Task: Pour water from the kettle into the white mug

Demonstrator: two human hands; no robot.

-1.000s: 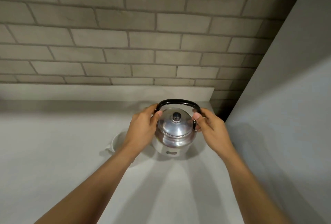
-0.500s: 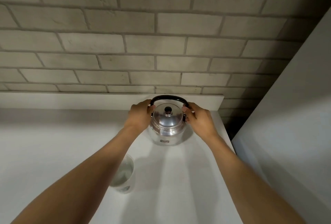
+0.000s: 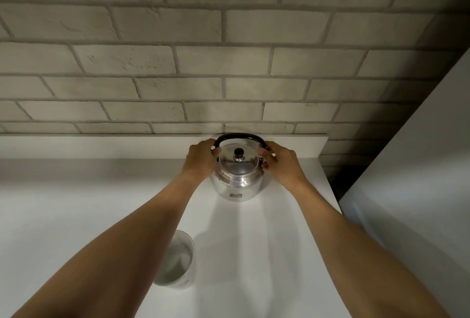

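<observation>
A person is reaching forward with both bare arms over a white table (image 3: 76, 216). A shiny metal kettle (image 3: 237, 178) is standing upright at the table's far edge, close to a grey brick wall (image 3: 229, 63). The left hand (image 3: 201, 158) is cupping the kettle's left side, fingers curled against it. The right hand (image 3: 279, 162) is gripping the right end of the black handle (image 3: 239, 137). The white mug (image 3: 178, 259), holding water, is sitting nearer the person, partly hidden under the left forearm.
</observation>
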